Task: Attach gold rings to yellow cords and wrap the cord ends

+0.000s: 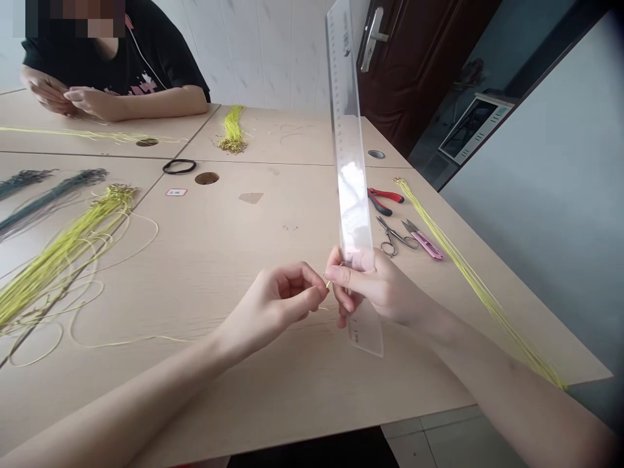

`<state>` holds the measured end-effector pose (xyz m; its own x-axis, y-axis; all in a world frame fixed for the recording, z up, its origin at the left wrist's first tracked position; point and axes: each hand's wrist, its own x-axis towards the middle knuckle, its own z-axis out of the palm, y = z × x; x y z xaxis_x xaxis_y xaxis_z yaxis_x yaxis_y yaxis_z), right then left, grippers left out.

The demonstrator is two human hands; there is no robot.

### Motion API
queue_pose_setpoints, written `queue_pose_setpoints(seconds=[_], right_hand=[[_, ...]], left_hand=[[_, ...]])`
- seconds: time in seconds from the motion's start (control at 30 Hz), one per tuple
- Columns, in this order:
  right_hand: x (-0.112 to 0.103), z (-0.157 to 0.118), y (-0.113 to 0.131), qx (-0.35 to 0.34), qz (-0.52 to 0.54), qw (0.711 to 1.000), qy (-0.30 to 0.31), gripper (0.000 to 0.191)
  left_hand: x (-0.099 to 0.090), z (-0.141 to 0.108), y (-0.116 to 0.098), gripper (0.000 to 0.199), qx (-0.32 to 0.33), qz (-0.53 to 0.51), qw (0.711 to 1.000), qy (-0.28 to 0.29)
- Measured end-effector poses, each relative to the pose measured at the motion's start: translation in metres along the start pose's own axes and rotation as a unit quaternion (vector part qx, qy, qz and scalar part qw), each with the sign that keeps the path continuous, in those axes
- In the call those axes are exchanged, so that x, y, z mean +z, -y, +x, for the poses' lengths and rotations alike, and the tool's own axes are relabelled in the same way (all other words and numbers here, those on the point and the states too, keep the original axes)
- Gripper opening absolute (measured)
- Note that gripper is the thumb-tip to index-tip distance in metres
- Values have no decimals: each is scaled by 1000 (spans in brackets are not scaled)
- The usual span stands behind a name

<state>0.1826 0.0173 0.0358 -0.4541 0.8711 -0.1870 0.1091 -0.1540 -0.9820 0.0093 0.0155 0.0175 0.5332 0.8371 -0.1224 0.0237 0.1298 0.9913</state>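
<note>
My right hand (368, 286) is closed around a clear plastic ruler (348, 130), which stands up steeply above the table. Its thumb and forefinger also pinch at a thin yellow cord (328, 285). My left hand (287, 296) meets it from the left, with thumb and forefinger closed on that same cord. Only a short bit of the cord shows between the fingertips. To the left lies a thick bundle of yellow cords (63, 257), with loose loops trailing towards my left forearm.
Red-handled pliers (385, 198), small scissors (396, 235) and pink thread snips (423, 240) lie right of the ruler. More yellow cords (468, 273) run along the right edge. Dark cords (53, 195) lie left. Across the table sits a person (117, 78). A black band (179, 166) lies mid-table.
</note>
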Motion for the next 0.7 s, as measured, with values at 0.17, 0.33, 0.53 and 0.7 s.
queue_pose_setpoints(seconds=[0.17,0.33,0.53,0.7], right_hand=[[1,-1,-1,-1,-7,1000,-5,20],[1,-2,-3,-19,7,1000,2,19],[0,-2,-1,-13,-1,1000,-16,6],[3,-2,0,-16,-25,999,-36,10]], left_hand=[[1,-1,2,18,30,17,999,13],[0,-2,4,19,38,23,999,-3],[1,-1,8,21,32,-13,999,-38],[4,-3,7,20,34,-10,998,-45]])
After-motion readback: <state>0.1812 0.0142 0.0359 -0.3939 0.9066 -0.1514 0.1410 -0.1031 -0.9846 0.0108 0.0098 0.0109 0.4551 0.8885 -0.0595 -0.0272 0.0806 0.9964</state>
